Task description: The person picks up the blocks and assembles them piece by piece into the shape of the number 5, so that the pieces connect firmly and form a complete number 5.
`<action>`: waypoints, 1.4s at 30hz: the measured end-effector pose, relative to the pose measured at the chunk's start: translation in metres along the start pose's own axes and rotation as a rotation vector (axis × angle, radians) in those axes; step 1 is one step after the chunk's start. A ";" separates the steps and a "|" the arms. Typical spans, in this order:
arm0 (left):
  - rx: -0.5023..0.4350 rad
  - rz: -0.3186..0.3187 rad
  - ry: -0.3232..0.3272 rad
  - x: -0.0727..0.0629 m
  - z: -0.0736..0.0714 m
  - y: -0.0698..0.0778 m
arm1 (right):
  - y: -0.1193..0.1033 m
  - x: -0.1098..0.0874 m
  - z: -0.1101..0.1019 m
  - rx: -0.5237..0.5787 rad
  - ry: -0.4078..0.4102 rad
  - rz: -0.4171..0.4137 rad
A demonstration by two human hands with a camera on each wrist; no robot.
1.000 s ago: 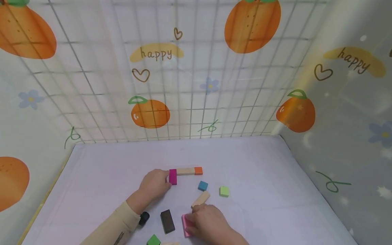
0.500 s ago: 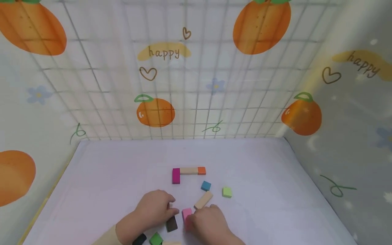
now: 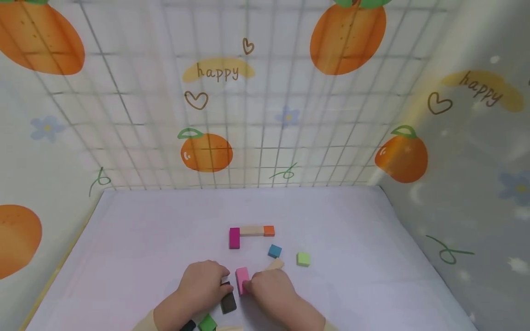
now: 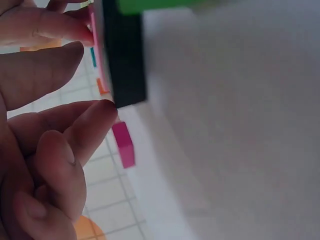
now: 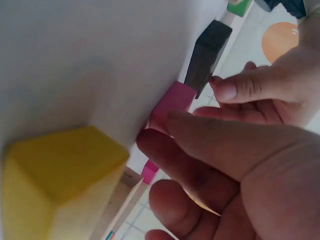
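In the head view my right hand [image 3: 275, 294] pinches a pink block [image 3: 242, 280] between thumb and index finger; the right wrist view shows the fingertips on the pink block [image 5: 172, 107]. My left hand [image 3: 203, 285] is at a dark brown block [image 3: 228, 301] just to the left. The left wrist view has its index fingertip right at the corner of the dark block [image 4: 125, 60], with the thumb held apart from it. A plain wooden block [image 3: 275, 264] is partly hidden behind my right hand.
Farther back, a magenta block [image 3: 234, 238], a plain wooden block [image 3: 251, 231] and an orange block [image 3: 269, 231] form a row. Blue [image 3: 275, 251] and light green [image 3: 303, 259] blocks lie right. A green block [image 3: 208, 322] is near the front; a yellow block [image 5: 65, 165] shows beside my right hand.
My left hand has left the magenta block and come back to the dark block. My right hand has shifted the pink block away from me and slightly left, closer to the dark block.
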State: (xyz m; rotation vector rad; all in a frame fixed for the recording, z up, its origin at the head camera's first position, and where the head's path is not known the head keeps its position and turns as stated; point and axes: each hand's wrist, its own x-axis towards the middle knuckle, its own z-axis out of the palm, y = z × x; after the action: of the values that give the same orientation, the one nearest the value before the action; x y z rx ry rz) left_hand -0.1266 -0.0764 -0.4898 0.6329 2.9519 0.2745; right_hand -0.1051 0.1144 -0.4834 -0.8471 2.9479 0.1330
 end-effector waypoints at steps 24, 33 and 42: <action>-0.183 -0.006 -0.019 -0.003 0.007 -0.011 | -0.016 0.045 -0.004 0.045 -0.056 0.102; -0.209 -0.005 -0.008 -0.004 0.007 -0.012 | -0.015 0.044 -0.003 0.035 -0.062 0.113; -0.219 -0.022 -0.016 -0.004 0.006 -0.012 | -0.014 0.045 -0.002 0.037 -0.034 0.107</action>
State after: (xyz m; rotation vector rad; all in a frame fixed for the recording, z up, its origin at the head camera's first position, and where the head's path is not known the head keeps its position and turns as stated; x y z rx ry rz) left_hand -0.1271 -0.0877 -0.4981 0.5706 2.8552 0.5777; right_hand -0.1356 0.0789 -0.4869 -0.6764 2.9538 0.0973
